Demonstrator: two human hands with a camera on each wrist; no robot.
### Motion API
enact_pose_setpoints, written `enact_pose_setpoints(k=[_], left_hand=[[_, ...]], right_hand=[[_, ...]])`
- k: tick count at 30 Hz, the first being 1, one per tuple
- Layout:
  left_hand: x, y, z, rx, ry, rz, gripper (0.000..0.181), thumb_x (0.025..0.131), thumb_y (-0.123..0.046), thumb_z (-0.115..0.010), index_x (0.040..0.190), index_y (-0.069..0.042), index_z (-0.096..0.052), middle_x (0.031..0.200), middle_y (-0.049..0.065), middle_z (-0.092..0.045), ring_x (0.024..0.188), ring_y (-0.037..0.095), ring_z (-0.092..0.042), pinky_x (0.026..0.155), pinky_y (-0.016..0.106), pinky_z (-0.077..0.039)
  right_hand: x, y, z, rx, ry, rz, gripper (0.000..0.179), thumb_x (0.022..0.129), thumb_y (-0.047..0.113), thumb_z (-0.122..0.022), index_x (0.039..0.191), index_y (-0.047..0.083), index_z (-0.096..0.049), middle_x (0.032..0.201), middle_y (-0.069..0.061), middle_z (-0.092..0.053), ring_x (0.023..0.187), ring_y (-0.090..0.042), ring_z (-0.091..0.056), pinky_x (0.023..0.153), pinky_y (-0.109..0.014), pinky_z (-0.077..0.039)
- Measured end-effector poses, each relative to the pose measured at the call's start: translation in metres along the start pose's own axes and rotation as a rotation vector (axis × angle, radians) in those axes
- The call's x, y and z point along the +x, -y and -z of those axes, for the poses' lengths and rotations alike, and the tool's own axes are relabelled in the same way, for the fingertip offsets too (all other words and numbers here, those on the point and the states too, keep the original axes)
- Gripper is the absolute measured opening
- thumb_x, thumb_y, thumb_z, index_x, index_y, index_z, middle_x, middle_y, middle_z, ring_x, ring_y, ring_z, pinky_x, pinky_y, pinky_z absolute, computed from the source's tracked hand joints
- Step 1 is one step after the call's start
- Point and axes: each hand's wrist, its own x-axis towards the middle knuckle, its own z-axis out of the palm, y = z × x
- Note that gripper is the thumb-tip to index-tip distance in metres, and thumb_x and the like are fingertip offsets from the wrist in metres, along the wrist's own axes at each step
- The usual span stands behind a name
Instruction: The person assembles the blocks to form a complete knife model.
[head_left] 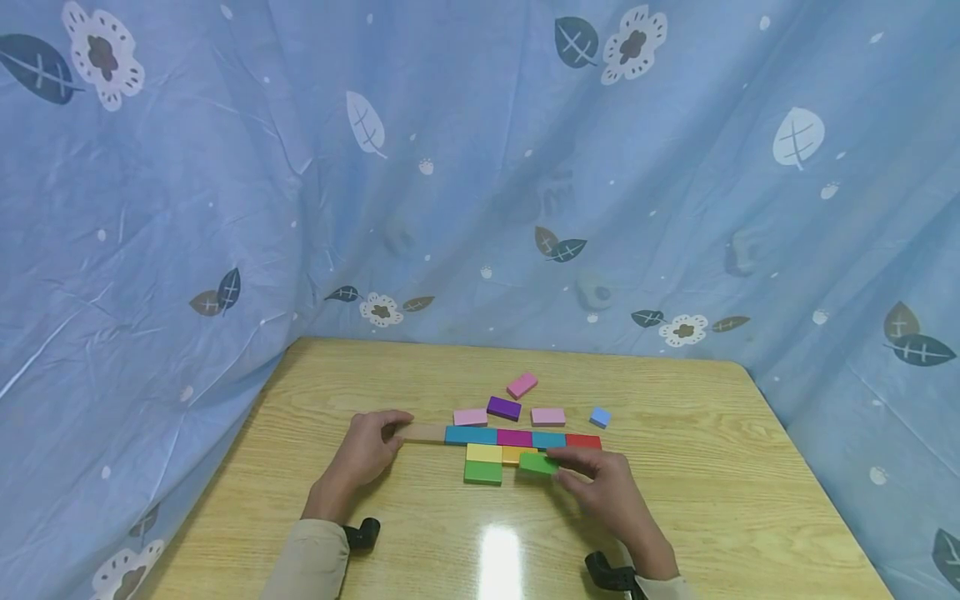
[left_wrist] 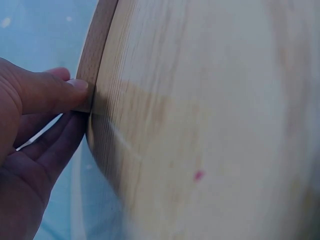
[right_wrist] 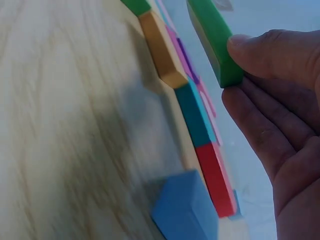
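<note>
At the left end of a row of flat blocks, my left hand [head_left: 366, 452] pinches a plain wooden block [head_left: 424, 433] between thumb and fingers. Rightward along that row come a long blue block [head_left: 471, 436], a magenta block [head_left: 514, 437], a shorter blue block [head_left: 549, 440] and a red block [head_left: 583, 442]. My right hand [head_left: 609, 490] grips one end of a green block [right_wrist: 212, 42], raised off the table beside an orange block [right_wrist: 162, 50]. Nearer me, a yellow block [head_left: 484, 452] touches the row, and another green block [head_left: 483, 473] adjoins it.
Behind the row lie two light pink blocks [head_left: 470, 417], a purple block [head_left: 504, 408], a darker pink block [head_left: 522, 385] and a small blue block [head_left: 600, 417]. In the right wrist view another blue block [right_wrist: 185, 207] stands near the red one. A patterned curtain [head_left: 480, 183] borders the table [head_left: 360, 375].
</note>
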Motion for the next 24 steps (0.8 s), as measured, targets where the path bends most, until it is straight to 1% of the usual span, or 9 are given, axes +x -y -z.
enact_pose_setpoints(k=[4, 11, 16, 24], left_hand=[[0.000, 0.000, 0.000, -0.006, -0.001, 0.000, 0.038, 0.095, 0.009, -0.077, 0.129, -0.007, -0.080, 0.132, 0.014, -0.078, 0.131, 0.037, -0.071, 0.112, 0.054, -0.059], [0.000, 0.001, 0.000, -0.009, -0.002, 0.001, 0.037, 0.095, 0.008, -0.077, 0.129, -0.008, -0.080, 0.132, 0.014, -0.078, 0.130, 0.035, -0.072, 0.109, 0.052, -0.061], [0.000, 0.001, 0.000, -0.019, -0.001, 0.006, 0.037, 0.095, 0.008, -0.077, 0.129, -0.007, -0.080, 0.132, 0.014, -0.078, 0.129, 0.035, -0.073, 0.109, 0.052, -0.061], [0.001, 0.002, 0.001, 0.001, 0.000, -0.002, 0.037, 0.095, 0.008, -0.078, 0.128, -0.008, -0.080, 0.131, 0.013, -0.079, 0.130, 0.035, -0.072, 0.111, 0.053, -0.060]], right_hand=[[0.002, 0.001, -0.008, -0.046, 0.015, 0.032, 0.028, 0.093, 0.004, -0.085, 0.121, 0.011, -0.084, 0.118, -0.005, -0.084, 0.114, -0.025, -0.080, 0.097, -0.038, -0.067], [0.006, 0.002, -0.018, -0.148, 0.034, 0.103, 0.028, 0.093, 0.004, -0.086, 0.119, 0.013, -0.085, 0.117, -0.002, -0.084, 0.114, -0.026, -0.079, 0.098, -0.040, -0.067], [0.008, 0.004, -0.022, -0.228, 0.044, 0.106, 0.027, 0.091, 0.005, -0.087, 0.117, 0.015, -0.085, 0.115, 0.000, -0.084, 0.113, -0.024, -0.079, 0.099, -0.042, -0.067], [0.008, 0.005, -0.028, -0.235, 0.053, 0.090, 0.029, 0.091, 0.001, -0.086, 0.118, 0.012, -0.085, 0.117, 0.000, -0.084, 0.115, -0.024, -0.079, 0.102, -0.043, -0.065]])
